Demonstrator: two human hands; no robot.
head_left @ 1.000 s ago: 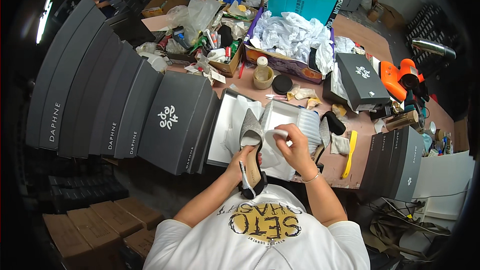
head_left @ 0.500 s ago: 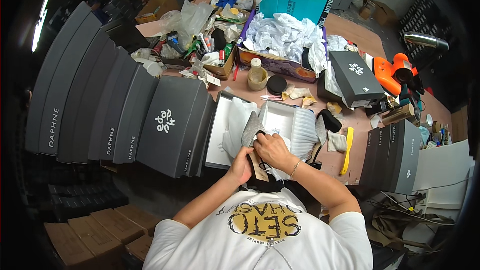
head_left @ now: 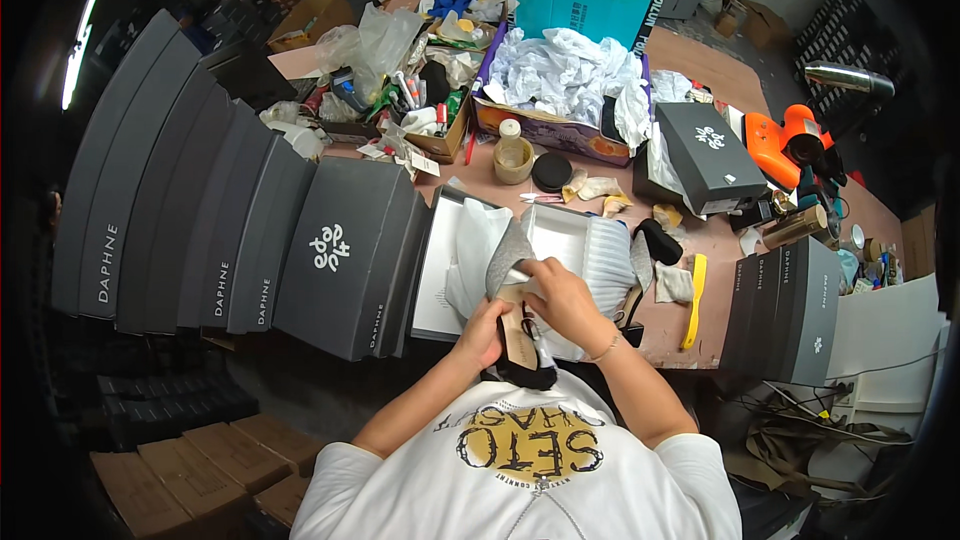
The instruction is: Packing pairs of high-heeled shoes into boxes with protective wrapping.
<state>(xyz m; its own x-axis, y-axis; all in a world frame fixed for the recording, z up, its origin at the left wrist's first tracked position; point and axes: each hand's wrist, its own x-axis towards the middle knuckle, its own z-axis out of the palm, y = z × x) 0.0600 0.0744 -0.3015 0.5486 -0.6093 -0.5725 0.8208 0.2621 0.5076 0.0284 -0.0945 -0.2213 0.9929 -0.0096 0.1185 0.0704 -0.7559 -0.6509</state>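
My left hand (head_left: 484, 332) is closed around the side of a grey, sparkly, pointed-toe shoe (head_left: 509, 250), held above the front table edge with its toe pointing away from me. The beige insole (head_left: 519, 342) faces up, and the black heel end (head_left: 527, 376) is close to my shirt. At the shoe's opening my right hand (head_left: 568, 308) has its fingers bent together; a whitish bit shows by the fingertips, but what they grip is unclear. A matching shoe (head_left: 641, 265) rests to the right, beside an open white-lined shoebox (head_left: 556, 232) with pale tissue.
Dark grey shoeboxes (head_left: 335, 250) stand in a row at left, with more boxes (head_left: 785, 312) at right. A yellow strip-like tool (head_left: 694, 302), a glue jar (head_left: 513, 160) and a purple carton (head_left: 560, 126) full of crumpled paper are on the table.
My right hand has shifted slightly right along the shoe's opening, and a whitish bit now shows at its fingertips. More of the insole is visible. My left hand keeps its hold.
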